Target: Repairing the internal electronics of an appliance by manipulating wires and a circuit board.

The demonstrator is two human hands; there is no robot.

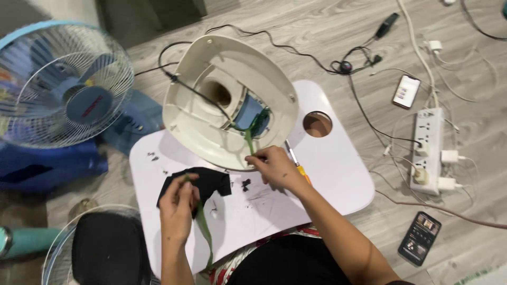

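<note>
A cream plastic fan base (232, 100) stands tilted on its edge on a small white table (338, 174), its hollow underside facing me with a blue part and a green circuit board (259, 122) inside. My right hand (274, 168) pinches a green strip (248, 141) that runs down from the board at the base's lower rim. My left hand (178, 203) holds the lower part of a green strip (205, 232) that hangs past the table's near edge, over a black piece of sheet (208, 182).
A yellow-handled screwdriver (296, 161) lies under my right hand. A blue fan (63, 84) stands left, a fan grille (97, 248) near left. A power strip (429, 148) with plugs, two phones (406, 91) (421, 237) and cables lie on the wooden floor right.
</note>
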